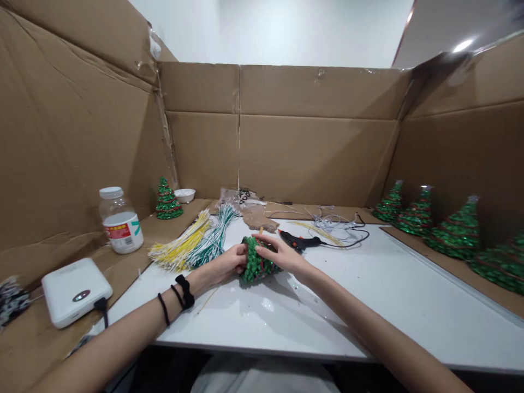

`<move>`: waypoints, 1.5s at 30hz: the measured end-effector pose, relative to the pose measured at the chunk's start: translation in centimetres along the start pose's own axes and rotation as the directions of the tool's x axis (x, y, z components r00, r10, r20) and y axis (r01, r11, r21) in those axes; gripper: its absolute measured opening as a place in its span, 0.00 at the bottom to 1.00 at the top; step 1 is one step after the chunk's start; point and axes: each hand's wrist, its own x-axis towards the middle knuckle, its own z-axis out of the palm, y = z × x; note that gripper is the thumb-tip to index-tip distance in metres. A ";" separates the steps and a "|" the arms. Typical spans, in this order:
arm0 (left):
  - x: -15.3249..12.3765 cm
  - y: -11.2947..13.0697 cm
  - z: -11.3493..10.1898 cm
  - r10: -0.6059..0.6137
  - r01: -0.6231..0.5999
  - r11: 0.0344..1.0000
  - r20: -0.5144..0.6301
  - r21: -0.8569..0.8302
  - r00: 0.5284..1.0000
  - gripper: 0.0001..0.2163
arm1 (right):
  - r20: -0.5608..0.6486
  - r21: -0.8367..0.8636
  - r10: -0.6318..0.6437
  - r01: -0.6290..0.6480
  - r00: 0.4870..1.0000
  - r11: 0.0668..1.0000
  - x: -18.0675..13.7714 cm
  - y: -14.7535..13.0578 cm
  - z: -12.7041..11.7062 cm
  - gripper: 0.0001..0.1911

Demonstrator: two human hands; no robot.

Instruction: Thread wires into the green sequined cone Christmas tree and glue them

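A small green Christmas tree (256,265) with a bit of red trim lies tilted between my hands, low over the white tabletop. My left hand (235,259) grips its left side, the fingers curled and partly hidden behind it. Over the top and right side bends my right hand (280,254), its fingers resting on the green surface. A thin tan stick (261,231) shows just beyond the right fingertips. Just right of that hand lies a black glue gun (301,240) with an orange tip.
Bundles of yellow-white strands (184,243) and green-white strands (215,237) lie left of centre. Finished-looking trees (454,226) line the right side; one tree (167,199) stands at left. A plastic jar (120,224), a white box (77,292) and tangled cords (331,221) surround the white board (388,295). Cardboard walls enclose it.
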 end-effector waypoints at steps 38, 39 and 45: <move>-0.1 0.0 0.1 -0.009 0.010 0.999 0.006 -0.039 1.000 0.18 | -0.022 -0.037 -0.040 0.039 0.999 0.999 0.1 -0.2 0.1 0.28; -0.1 0.0 0.0 -0.009 0.010 0.999 0.007 -0.037 1.000 0.17 | -0.025 -0.045 -0.046 0.045 0.999 0.998 0.1 -0.2 0.2 0.28; -0.1 0.1 0.1 -0.005 0.004 0.999 -0.006 -0.040 1.000 0.17 | -0.052 -0.054 -0.073 0.070 0.996 0.996 0.4 0.4 0.3 0.27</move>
